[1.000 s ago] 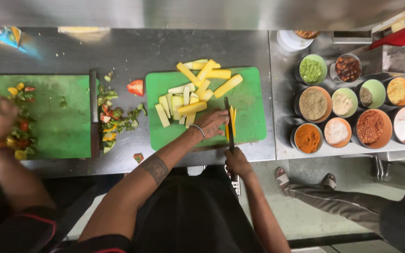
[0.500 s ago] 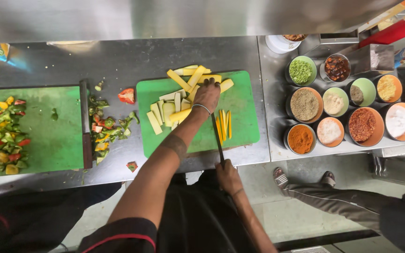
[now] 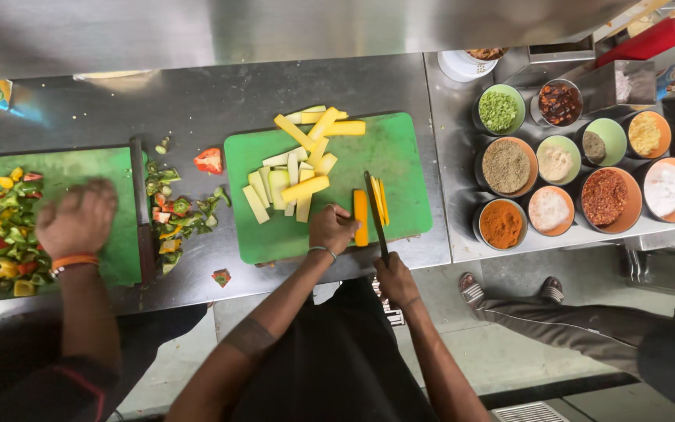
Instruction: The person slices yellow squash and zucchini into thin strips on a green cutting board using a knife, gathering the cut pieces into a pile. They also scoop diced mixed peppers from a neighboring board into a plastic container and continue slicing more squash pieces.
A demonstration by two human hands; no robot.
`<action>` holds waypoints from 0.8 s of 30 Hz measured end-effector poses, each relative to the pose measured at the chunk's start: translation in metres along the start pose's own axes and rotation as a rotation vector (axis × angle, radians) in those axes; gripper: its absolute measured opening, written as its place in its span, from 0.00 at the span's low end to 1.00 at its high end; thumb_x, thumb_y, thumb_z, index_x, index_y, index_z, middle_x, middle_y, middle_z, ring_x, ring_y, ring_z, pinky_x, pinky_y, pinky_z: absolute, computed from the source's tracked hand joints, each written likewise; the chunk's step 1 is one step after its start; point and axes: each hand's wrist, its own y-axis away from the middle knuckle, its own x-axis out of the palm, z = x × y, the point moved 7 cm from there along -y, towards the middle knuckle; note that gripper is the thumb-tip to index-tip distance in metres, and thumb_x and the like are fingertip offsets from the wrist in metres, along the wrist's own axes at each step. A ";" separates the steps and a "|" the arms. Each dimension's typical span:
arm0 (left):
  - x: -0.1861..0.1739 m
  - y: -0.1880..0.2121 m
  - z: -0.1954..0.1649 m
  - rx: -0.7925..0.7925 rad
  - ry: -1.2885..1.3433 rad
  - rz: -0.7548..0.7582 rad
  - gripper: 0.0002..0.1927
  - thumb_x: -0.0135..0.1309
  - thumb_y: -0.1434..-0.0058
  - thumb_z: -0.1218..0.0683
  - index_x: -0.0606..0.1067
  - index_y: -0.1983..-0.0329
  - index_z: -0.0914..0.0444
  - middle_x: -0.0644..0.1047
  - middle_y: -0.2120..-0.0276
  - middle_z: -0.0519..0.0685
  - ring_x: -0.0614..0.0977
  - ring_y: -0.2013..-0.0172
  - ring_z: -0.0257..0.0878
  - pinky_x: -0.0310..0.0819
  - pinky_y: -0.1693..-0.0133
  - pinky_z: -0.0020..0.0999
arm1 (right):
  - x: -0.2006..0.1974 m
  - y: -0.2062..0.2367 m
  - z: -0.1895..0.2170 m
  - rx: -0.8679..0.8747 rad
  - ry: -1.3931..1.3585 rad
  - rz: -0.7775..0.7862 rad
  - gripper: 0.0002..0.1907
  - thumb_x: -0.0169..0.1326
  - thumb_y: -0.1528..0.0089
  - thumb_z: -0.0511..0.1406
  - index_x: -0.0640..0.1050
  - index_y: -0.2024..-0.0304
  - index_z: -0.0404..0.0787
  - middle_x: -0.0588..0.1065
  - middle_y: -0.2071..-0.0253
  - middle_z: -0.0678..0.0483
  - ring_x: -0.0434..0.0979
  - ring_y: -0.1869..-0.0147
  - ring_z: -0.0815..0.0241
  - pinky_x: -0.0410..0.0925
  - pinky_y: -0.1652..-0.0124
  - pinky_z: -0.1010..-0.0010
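On the green cutting board (image 3: 400,156), the left hand (image 3: 332,229) pins an orange-yellow strip (image 3: 361,217) with curled fingers. Right hand (image 3: 394,280), closed around the handle, holds a knife (image 3: 374,212) just right of it, beside cut slices (image 3: 382,199). Pale sticks (image 3: 291,180) lie left; spice bowls (image 3: 587,168) stand far right.

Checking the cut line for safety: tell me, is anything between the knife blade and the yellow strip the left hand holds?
Nothing visible: the knife lies right beside the yellow strip, which the left hand steadies.
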 end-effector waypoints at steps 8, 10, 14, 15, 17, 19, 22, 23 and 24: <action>-0.018 0.016 -0.044 0.814 -0.478 0.240 0.27 0.68 0.57 0.61 0.74 0.52 0.62 0.68 0.46 0.54 0.73 0.44 0.51 0.75 0.45 0.42 | 0.006 -0.008 -0.005 -0.200 0.176 -0.157 0.21 0.49 0.33 0.47 0.70 0.58 0.34 0.78 0.64 0.31 0.79 0.57 0.30 0.70 0.57 0.45; -0.019 0.005 -0.048 0.808 -0.516 0.301 0.28 0.71 0.59 0.59 0.73 0.54 0.61 0.69 0.48 0.52 0.73 0.45 0.50 0.73 0.44 0.42 | 0.009 -0.007 -0.008 -0.206 0.201 -0.200 0.20 0.49 0.33 0.47 0.70 0.58 0.34 0.77 0.63 0.30 0.76 0.53 0.26 0.68 0.55 0.42; -0.007 -0.008 -0.057 0.872 -0.637 0.401 0.29 0.76 0.63 0.56 0.73 0.59 0.60 0.69 0.52 0.49 0.73 0.48 0.51 0.71 0.44 0.43 | 0.017 -0.004 -0.004 -0.247 0.231 -0.233 0.19 0.50 0.34 0.46 0.68 0.59 0.35 0.79 0.62 0.31 0.76 0.54 0.26 0.68 0.54 0.41; -0.004 -0.010 -0.059 0.860 -0.650 0.418 0.29 0.76 0.63 0.56 0.72 0.59 0.61 0.69 0.53 0.49 0.73 0.48 0.51 0.71 0.44 0.43 | 0.017 -0.005 -0.005 -0.217 0.249 -0.234 0.19 0.49 0.34 0.45 0.68 0.58 0.35 0.79 0.62 0.31 0.76 0.54 0.26 0.68 0.54 0.41; 0.000 -0.014 -0.061 0.840 -0.678 0.451 0.30 0.76 0.65 0.56 0.72 0.60 0.61 0.69 0.54 0.49 0.73 0.49 0.50 0.71 0.44 0.42 | 0.016 -0.005 -0.007 -0.174 0.276 -0.238 0.19 0.49 0.34 0.45 0.68 0.57 0.35 0.78 0.61 0.30 0.76 0.53 0.26 0.68 0.53 0.41; 0.000 -0.015 -0.064 0.843 -0.663 0.452 0.29 0.76 0.65 0.56 0.72 0.61 0.61 0.70 0.54 0.49 0.73 0.49 0.50 0.72 0.45 0.42 | 0.016 -0.004 -0.010 -0.149 0.296 -0.239 0.19 0.49 0.34 0.45 0.67 0.57 0.35 0.78 0.61 0.30 0.76 0.52 0.25 0.68 0.52 0.41; -0.003 -0.015 -0.067 0.843 -0.654 0.445 0.29 0.76 0.65 0.55 0.72 0.61 0.61 0.70 0.54 0.49 0.73 0.48 0.50 0.72 0.45 0.42 | 0.023 -0.003 -0.016 -0.131 0.351 -0.202 0.19 0.49 0.34 0.45 0.67 0.57 0.33 0.78 0.61 0.29 0.77 0.52 0.26 0.68 0.52 0.40; -0.004 -0.015 -0.068 0.844 -0.651 0.444 0.30 0.76 0.65 0.56 0.72 0.61 0.62 0.71 0.54 0.49 0.73 0.48 0.50 0.72 0.45 0.42 | 0.028 -0.004 -0.017 -0.116 0.354 -0.184 0.20 0.49 0.33 0.45 0.66 0.56 0.33 0.77 0.61 0.27 0.76 0.53 0.25 0.68 0.52 0.40; -0.004 -0.015 -0.069 0.855 -0.648 0.435 0.30 0.76 0.66 0.55 0.73 0.61 0.62 0.70 0.54 0.49 0.73 0.49 0.50 0.72 0.45 0.43 | 0.033 -0.005 -0.018 -0.105 0.356 -0.169 0.21 0.48 0.33 0.45 0.64 0.54 0.32 0.76 0.62 0.26 0.76 0.53 0.24 0.68 0.53 0.39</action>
